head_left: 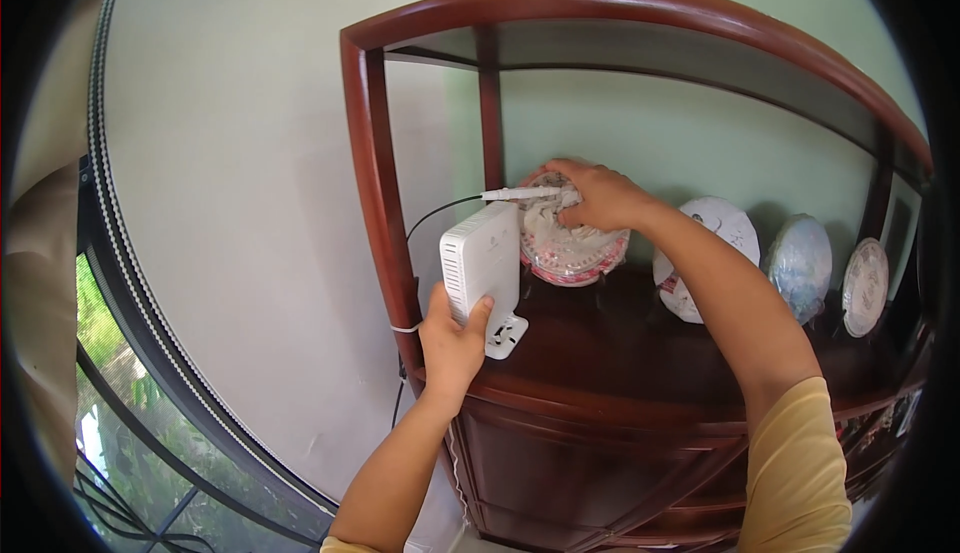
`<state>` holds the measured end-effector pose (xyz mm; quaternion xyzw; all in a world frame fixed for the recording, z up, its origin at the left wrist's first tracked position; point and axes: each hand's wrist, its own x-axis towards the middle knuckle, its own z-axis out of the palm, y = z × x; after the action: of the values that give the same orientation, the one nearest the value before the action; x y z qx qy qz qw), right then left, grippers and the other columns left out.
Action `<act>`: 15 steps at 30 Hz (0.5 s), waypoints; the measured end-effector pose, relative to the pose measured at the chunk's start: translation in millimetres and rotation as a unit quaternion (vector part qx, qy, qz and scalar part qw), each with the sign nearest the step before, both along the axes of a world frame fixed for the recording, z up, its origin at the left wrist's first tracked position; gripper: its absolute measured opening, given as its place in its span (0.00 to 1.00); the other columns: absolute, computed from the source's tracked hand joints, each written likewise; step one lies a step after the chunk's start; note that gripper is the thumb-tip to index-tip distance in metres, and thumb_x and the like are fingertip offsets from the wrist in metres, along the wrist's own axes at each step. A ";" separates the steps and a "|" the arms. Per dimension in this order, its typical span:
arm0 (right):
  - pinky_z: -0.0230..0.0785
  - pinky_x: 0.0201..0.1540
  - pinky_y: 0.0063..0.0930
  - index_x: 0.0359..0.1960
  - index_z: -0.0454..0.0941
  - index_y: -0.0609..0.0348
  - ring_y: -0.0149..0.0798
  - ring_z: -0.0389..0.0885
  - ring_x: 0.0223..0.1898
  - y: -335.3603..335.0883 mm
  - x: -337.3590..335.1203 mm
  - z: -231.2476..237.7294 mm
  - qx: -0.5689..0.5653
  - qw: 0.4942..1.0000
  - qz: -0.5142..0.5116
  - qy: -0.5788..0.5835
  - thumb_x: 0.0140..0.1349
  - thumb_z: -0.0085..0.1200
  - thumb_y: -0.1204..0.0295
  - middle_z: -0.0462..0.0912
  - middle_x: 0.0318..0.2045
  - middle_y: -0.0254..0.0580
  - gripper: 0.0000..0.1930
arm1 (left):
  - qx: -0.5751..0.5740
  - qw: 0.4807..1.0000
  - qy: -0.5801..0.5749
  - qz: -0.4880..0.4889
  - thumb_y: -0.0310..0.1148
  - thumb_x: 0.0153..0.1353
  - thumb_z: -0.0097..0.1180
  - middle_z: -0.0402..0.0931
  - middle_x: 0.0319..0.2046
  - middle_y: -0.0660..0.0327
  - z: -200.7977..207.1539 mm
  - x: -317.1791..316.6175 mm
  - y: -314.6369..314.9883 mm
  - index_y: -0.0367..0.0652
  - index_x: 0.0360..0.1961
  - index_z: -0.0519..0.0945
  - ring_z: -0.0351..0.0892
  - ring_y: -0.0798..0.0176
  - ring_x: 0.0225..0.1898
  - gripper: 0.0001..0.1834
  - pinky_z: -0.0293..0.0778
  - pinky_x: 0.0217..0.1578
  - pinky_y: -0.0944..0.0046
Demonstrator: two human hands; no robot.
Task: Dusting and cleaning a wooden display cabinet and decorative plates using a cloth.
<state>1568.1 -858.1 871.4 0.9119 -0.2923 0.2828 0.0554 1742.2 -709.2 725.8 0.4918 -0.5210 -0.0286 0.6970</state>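
Router (490, 253): a slim white box standing on edge at the left end of the shelf, long axis close to upright and leaning slightly; smooth matt plastic with a slotted, rounded narrow side.
Foot: a small white flared stand (507, 333) at its base (whether it bears on the wood or floats just above, I cannot tell).
Left hand: this hand (455, 343) grips the router low down, thumb on the broad face, fingers around the slotted side; it is the nearer of the two.
Right hand: that hand (605, 198) is up and to the right of the router, thumb and fingers spread apart and curled; whether they pinch anything, I cannot tell.
White connector: a thin, stiff-looking sleeve (515, 194) above the router's top, pointing at the right hand's gap, with a black cable (440, 212) curving off left.
Wrapped disc: round, pink-edged, in shiny crinkled film (585, 265), right behind the router and under the right hand.
Other discs: a white paper-wrapped one (728, 228), a bluish filmed one (803, 263) and a smaller pale oval (866, 288), all propped upright farther right.
Shelf: dark, glossy reddish wood (600, 353) with a curved front.
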 end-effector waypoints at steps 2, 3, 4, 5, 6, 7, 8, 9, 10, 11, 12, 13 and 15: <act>0.67 0.51 0.36 0.57 0.68 0.53 0.48 0.75 0.50 11.6 -12.0 2.4 0.025 1.000 -0.008 0.001 0.48 0.63 0.68 0.77 0.49 0.49 0.32 | -0.011 1.000 0.009 0.011 0.29 0.56 0.59 0.79 0.34 0.50 -1.1 -0.8 -2.3 0.36 0.39 0.71 0.79 0.62 0.36 0.13 0.72 0.39 0.65; 0.68 0.49 0.35 0.56 0.69 0.52 0.48 0.76 0.48 17.3 -17.7 4.2 0.047 0.999 -0.009 0.004 0.48 0.63 0.68 0.77 0.48 0.49 0.30 | -0.011 1.000 0.003 0.019 0.29 0.57 0.59 0.79 0.33 0.50 -0.4 -0.9 -0.6 0.36 0.39 0.71 0.79 0.62 0.36 0.13 0.72 0.38 0.65; 0.68 0.49 0.35 0.56 0.69 0.52 0.48 0.76 0.48 22.9 -23.1 5.2 0.048 0.999 -0.013 0.001 0.48 0.63 0.68 0.77 0.48 0.49 0.30 | -0.011 1.000 0.001 0.015 0.29 0.57 0.59 0.79 0.33 0.50 -0.1 -0.8 0.8 0.36 0.39 0.71 0.79 0.62 0.36 0.13 0.72 0.38 0.65; 0.68 0.48 0.35 0.55 0.70 0.53 0.48 0.77 0.45 27.7 -28.7 4.5 0.071 0.997 -0.013 0.019 0.49 0.63 0.67 0.78 0.47 0.50 0.29 | -0.007 1.000 0.009 0.014 0.30 0.57 0.59 0.79 0.33 0.50 -1.0 -0.7 0.3 0.36 0.38 0.71 0.79 0.62 0.36 0.13 0.72 0.38 0.65; 0.69 0.46 0.35 0.53 0.72 0.53 0.48 0.78 0.43 33.3 -33.9 3.9 0.094 0.995 -0.012 0.035 0.49 0.63 0.67 0.78 0.45 0.51 0.27 | -0.004 1.000 0.017 0.014 0.30 0.57 0.59 0.79 0.33 0.50 -1.6 -0.5 -0.1 0.35 0.38 0.71 0.79 0.62 0.35 0.13 0.72 0.38 0.65; 0.69 0.46 0.35 0.53 0.72 0.53 0.48 0.78 0.43 40.9 -38.9 3.8 0.094 0.995 -0.016 0.033 0.49 0.63 0.67 0.78 0.45 0.51 0.27 | -0.008 1.000 0.008 0.019 0.31 0.57 0.60 0.79 0.32 0.50 -1.9 -0.2 -0.7 0.35 0.38 0.71 0.79 0.61 0.35 0.13 0.72 0.38 0.64; 0.69 0.45 0.35 0.53 0.72 0.53 0.48 0.78 0.42 49.6 -43.3 2.9 0.091 0.994 -0.022 0.061 0.49 0.63 0.66 0.79 0.43 0.51 0.27 | -0.006 1.000 0.007 0.016 0.31 0.57 0.60 0.79 0.32 0.50 -1.9 -0.9 -0.5 0.35 0.38 0.71 0.79 0.61 0.35 0.13 0.72 0.38 0.64; 0.69 0.44 0.34 0.53 0.73 0.52 0.47 0.79 0.41 56.0 -47.0 0.3 0.089 0.992 -0.027 0.089 0.50 0.63 0.66 0.80 0.41 0.51 0.26 | -0.001 1.000 0.003 0.031 0.31 0.57 0.60 0.79 0.32 0.50 -1.5 -1.7 0.2 0.36 0.38 0.71 0.80 0.60 0.35 0.13 0.72 0.38 0.64; 0.69 0.44 0.34 0.53 0.73 0.52 0.47 0.79 0.41 60.0 -50.7 -3.7 0.090 0.992 -0.029 0.088 0.50 0.63 0.66 0.80 0.41 0.51 0.26 | 0.004 0.999 -0.001 0.046 0.31 0.57 0.60 0.79 0.32 0.50 -1.3 -1.9 0.9 0.36 0.38 0.71 0.80 0.60 0.34 0.14 0.72 0.38 0.63; 0.69 0.42 0.35 0.53 0.72 0.52 0.47 0.79 0.40 64.0 -55.9 -8.5 0.096 0.991 -0.023 0.094 0.50 0.63 0.65 0.81 0.38 0.50 0.26 | -0.003 0.999 -0.010 0.052 0.31 0.57 0.60 0.79 0.31 0.50 -2.6 -1.5 -0.4 0.36 0.38 0.71 0.80 0.58 0.33 0.13 0.73 0.38 0.64; 0.69 0.41 0.36 0.53 0.72 0.51 0.47 0.80 0.39 67.2 -61.4 -14.4 0.101 0.990 -0.018 0.101 0.50 0.63 0.65 0.81 0.36 0.49 0.26 | -0.003 0.999 -0.011 0.050 0.31 0.57 0.60 0.79 0.31 0.50 -2.5 -2.2 0.4 0.36 0.38 0.71 0.80 0.58 0.33 0.13 0.73 0.38 0.64; 0.70 0.40 0.38 0.53 0.73 0.49 0.48 0.80 0.37 64.5 -68.8 -24.9 0.062 0.994 0.000 0.095 0.51 0.62 0.65 0.82 0.34 0.48 0.25 | 0.019 0.998 -0.013 0.050 0.32 0.57 0.60 0.79 0.33 0.48 -0.3 -4.1 2.9 0.35 0.39 0.71 0.80 0.56 0.35 0.14 0.72 0.39 0.62; 0.70 0.42 0.40 0.51 0.74 0.49 0.50 0.80 0.39 81.2 -75.8 -29.1 0.093 0.989 -0.017 0.112 0.51 0.62 0.63 0.82 0.35 0.48 0.24 | 0.042 0.998 -0.018 0.054 0.32 0.57 0.60 0.78 0.36 0.47 1.1 -7.7 8.6 0.35 0.41 0.71 0.80 0.54 0.36 0.15 0.72 0.40 0.61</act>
<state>1492.2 -776.9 842.4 0.9337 -0.3251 0.1496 0.0073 1734.5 -700.5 726.9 0.5480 -0.5046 -0.0042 0.6671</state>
